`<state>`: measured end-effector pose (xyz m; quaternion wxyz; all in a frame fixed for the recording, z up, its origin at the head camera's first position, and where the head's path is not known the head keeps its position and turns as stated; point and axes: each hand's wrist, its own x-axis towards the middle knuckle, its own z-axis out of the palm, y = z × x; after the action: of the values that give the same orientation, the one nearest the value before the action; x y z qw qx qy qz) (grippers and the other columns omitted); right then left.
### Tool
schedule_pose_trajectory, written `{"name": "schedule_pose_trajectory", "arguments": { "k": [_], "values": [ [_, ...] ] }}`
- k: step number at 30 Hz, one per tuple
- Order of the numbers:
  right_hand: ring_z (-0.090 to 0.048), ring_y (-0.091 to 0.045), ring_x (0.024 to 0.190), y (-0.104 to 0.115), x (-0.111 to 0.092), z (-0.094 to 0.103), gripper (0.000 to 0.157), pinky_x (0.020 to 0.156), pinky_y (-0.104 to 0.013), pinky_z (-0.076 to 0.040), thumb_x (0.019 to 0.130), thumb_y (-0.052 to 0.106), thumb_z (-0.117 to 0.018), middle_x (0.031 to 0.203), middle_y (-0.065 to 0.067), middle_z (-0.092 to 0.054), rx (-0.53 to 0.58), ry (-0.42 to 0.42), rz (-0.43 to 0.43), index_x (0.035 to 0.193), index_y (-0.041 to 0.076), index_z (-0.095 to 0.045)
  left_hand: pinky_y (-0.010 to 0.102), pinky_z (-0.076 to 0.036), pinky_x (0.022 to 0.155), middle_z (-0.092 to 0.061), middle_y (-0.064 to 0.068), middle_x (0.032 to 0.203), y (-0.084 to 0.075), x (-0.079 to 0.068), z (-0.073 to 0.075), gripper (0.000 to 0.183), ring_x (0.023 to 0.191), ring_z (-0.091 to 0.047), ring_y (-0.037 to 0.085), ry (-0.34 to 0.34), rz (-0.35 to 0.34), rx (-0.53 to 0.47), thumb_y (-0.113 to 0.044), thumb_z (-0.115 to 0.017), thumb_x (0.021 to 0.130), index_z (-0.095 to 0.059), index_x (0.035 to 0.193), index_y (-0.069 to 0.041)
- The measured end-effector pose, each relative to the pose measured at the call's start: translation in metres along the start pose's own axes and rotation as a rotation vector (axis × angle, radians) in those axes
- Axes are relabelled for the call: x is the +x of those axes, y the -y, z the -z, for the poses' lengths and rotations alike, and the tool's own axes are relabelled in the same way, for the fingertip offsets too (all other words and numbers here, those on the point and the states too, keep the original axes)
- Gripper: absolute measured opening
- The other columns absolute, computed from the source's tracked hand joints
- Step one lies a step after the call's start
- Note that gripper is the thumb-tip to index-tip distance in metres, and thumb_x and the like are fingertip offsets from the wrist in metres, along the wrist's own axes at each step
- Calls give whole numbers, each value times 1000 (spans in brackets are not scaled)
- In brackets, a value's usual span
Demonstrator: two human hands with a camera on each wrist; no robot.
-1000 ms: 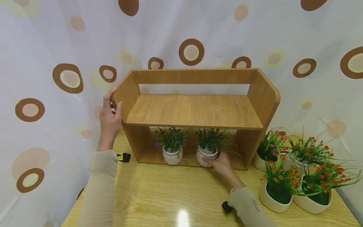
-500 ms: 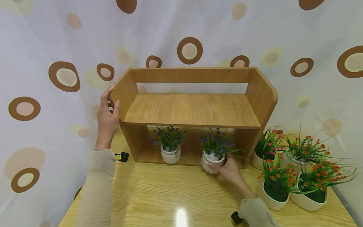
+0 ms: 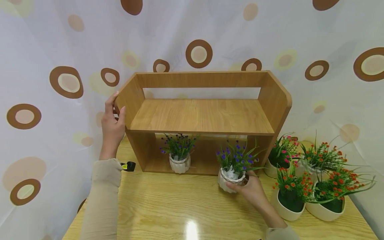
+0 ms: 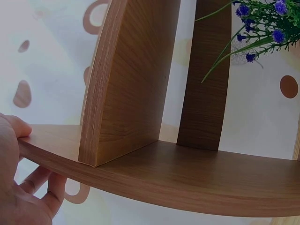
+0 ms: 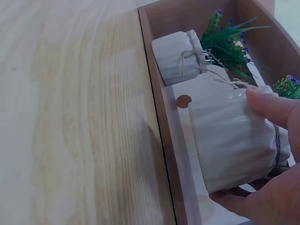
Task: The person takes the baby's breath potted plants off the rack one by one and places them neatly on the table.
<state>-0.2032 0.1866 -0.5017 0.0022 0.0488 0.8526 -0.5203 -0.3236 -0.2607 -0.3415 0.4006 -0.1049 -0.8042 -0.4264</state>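
Note:
A white ceramic flowerpot (image 3: 227, 181) with purple flowers and twine round its neck is gripped by my right hand (image 3: 253, 190), just in front of the lower shelf's right part. In the right wrist view, thumb and fingers wrap the upper part of this flowerpot (image 5: 229, 143). My left hand (image 3: 112, 128) holds the upper left side panel of the wooden shelf unit (image 3: 202, 116); in the left wrist view the thumb lies on one face of the panel (image 4: 51, 140), fingers on the other. A second white flowerpot (image 3: 180, 164) with purple flowers stands on the lower shelf, left of centre.
At the right of the wooden table (image 3: 168, 200) stand several white pots: one with pink flowers (image 3: 285, 153), others with red flowers, including a front pot (image 3: 289, 208) near my right forearm. A patterned curtain (image 3: 36, 73) hangs behind the shelf unit.
My right hand has drawn the held flowerpot off the lower shelf, forward and to the right. My left hand stays on the side panel; the view shifts slightly.

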Motion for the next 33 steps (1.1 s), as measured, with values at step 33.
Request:
{"name": "schedule_pose_trajectory", "arguments": {
  "k": [33],
  "values": [
    [-46, -50, 140, -23, -48, 12, 104, 111, -53, -45, 78, 32, -92, 152, -37, -44, -34, 21, -66, 152, -13, -33, 23, -37, 64, -42, -1, 90, 1, 1, -1, 52, 79, -46, 18, -8, -3, -7, -19, -53, 107, -42, 155, -35]
  ]
}}
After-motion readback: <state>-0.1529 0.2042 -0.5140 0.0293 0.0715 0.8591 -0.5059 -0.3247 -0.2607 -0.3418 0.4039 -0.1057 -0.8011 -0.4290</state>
